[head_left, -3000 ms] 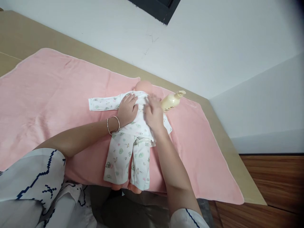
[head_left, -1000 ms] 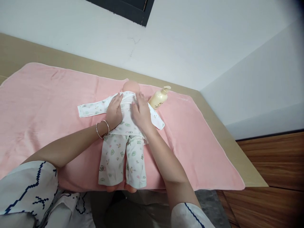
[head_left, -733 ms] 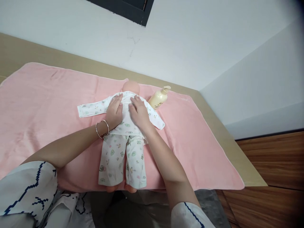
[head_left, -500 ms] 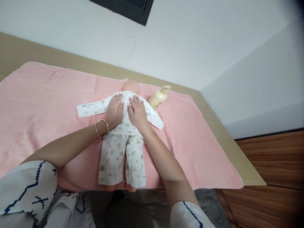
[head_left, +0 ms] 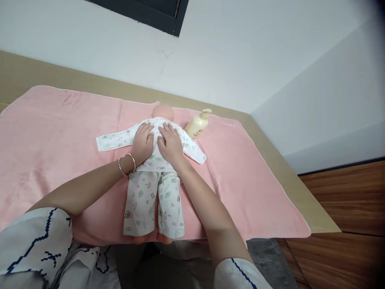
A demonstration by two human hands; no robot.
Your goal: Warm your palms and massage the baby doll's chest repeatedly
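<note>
A baby doll (head_left: 163,111) lies on a pink blanket (head_left: 240,180), its bald head away from me and its feet at the near edge. It wears a white patterned long-sleeved top (head_left: 155,160) and matching trousers (head_left: 141,204). My left hand (head_left: 143,141) rests flat on the left side of the top, with a bangle (head_left: 126,163) around that wrist. On the right side lies my right hand (head_left: 171,144), palm down with fingers spread. Both hands hide part of the doll's torso. No face of the doll shows.
A cream pump bottle (head_left: 197,125) stands on the blanket just beyond the doll's right-hand sleeve. The blanket covers most of a tan tabletop (head_left: 267,160), which meets a white wall (head_left: 120,48). Wooden panelling (head_left: 345,200) stands at the right.
Both hands have slid slightly toward me on the doll's top, staying flat. The camera view has shifted a little. The doll and bottle stay in place.
</note>
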